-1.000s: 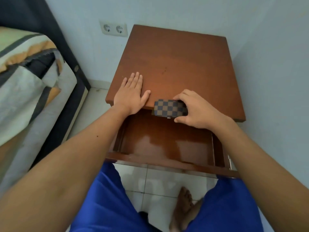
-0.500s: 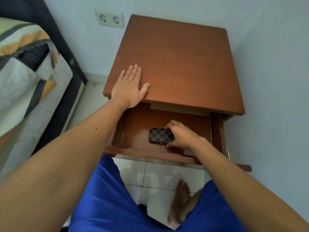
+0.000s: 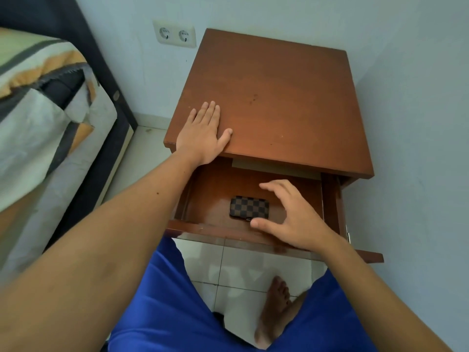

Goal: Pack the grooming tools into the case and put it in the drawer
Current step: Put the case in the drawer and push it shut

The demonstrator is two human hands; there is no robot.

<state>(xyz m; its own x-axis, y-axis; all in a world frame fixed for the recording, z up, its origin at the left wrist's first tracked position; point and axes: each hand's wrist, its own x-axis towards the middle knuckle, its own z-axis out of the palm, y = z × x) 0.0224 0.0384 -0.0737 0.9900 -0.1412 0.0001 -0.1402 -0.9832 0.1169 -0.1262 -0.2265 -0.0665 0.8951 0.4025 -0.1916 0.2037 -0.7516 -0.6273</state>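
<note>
The small flat case with a brown and dark checkered pattern and rounded corners (image 3: 249,207) lies flat on the glossy wooden floor of the open brown drawer (image 3: 274,246), near the front board and about in the middle from left to right. It looks closed, and no grooming tools are seen outside it, so I judge that the packing is finished and the case is already put down.

The right hand (image 3: 291,214) is just beside the case on its right side. Its fingers are spread apart and curved, and they hold nothing; the thumb tip is very near the front corner of the case, but I cannot tell if it touches.

The left hand (image 3: 203,133) rests flat, palm down, fingers together and the thumb a little apart, on the front left corner of the brown wooden bedside table (image 3: 291,97). It holds the table steady.

The step in hand seems to be letting go and leaving the drawer. To do it well, the right hand should go up and back without pushing the case. After this, what remains is probably to close the drawer: push on the front board evenly, keep the fingers out of the gap under the table top, and keep the left hand pressing down so the table does not slide toward the pale blue wall (image 3: 418,123).
</note>
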